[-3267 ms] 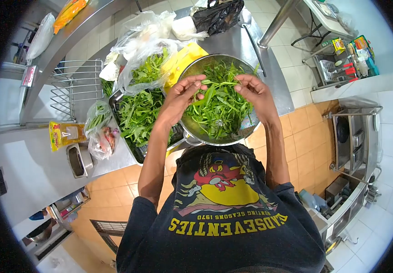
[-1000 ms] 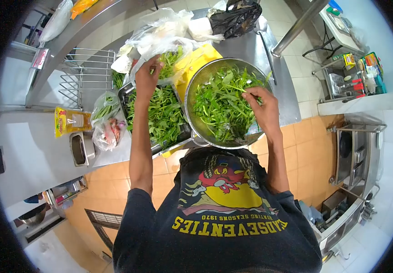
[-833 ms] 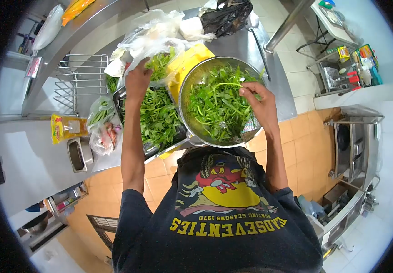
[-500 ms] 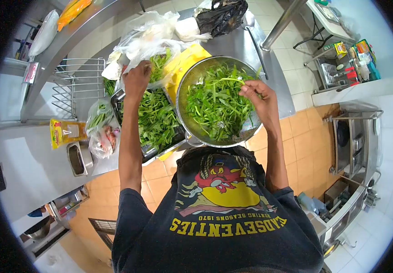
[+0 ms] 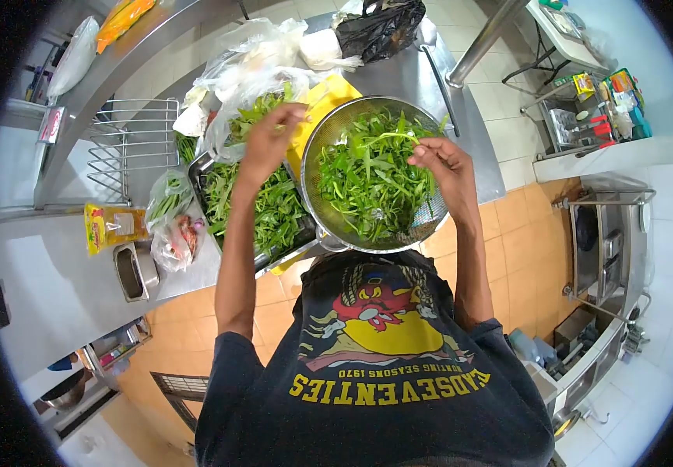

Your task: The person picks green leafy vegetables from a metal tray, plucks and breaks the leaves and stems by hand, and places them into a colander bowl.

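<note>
My right hand [image 5: 443,161] pinches the end of a green leafy stem [image 5: 387,138] over the right side of a round metal mesh colander [image 5: 311,194]. Cut leafy greens [image 5: 375,183] fill much of the colander. My left hand [image 5: 272,144] is raised above a dark rectangular tray [image 5: 305,233] that holds more leafy greens [image 5: 251,206]. Its fingers point right, slightly apart, towards a yellow board [image 5: 322,95], and I see nothing between them. A clear plastic bag [image 5: 247,74] with greens at its mouth lies just beyond this hand.
On the steel table [image 5: 472,132] are a black plastic bag [image 5: 383,31] and a long dark-handled utensil [image 5: 439,82]. To the left stand a wire rack [image 5: 130,148], a bag of green vegetables [image 5: 169,194], a yellow packet [image 5: 114,227] and a small steel container [image 5: 134,271].
My left hand has moved right and back from the plastic bag, away from the greens there. The right hand still pinches the stem in nearly the same place.
</note>
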Action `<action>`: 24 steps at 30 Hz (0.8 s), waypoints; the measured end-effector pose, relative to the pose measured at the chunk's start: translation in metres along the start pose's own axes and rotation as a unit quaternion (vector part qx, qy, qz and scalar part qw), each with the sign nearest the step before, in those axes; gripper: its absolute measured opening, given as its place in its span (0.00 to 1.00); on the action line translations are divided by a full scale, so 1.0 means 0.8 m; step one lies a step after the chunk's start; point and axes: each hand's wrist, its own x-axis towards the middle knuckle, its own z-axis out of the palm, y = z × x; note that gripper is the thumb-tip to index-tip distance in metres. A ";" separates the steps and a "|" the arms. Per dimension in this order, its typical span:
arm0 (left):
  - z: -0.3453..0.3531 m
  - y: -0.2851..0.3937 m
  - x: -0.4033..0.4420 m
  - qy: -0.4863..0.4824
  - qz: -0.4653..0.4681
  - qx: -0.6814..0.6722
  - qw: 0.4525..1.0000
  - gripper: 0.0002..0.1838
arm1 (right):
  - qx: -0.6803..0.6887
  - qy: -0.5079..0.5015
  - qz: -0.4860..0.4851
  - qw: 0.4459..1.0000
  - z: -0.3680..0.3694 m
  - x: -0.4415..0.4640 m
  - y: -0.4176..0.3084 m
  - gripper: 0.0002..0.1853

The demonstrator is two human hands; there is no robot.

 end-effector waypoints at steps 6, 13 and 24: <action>0.072 0.079 -0.031 -0.175 -0.071 -0.164 0.968 0.19 | -0.012 0.010 0.017 1.000 0.000 0.001 -0.004 0.13; 0.081 0.065 -0.046 -0.142 -0.096 -0.217 0.961 0.21 | -0.014 0.029 0.027 0.999 -0.008 0.000 0.004 0.13; 0.072 0.072 -0.059 -0.093 -0.238 -0.409 0.876 0.31 | -0.014 0.026 0.027 0.999 -0.004 0.003 0.001 0.14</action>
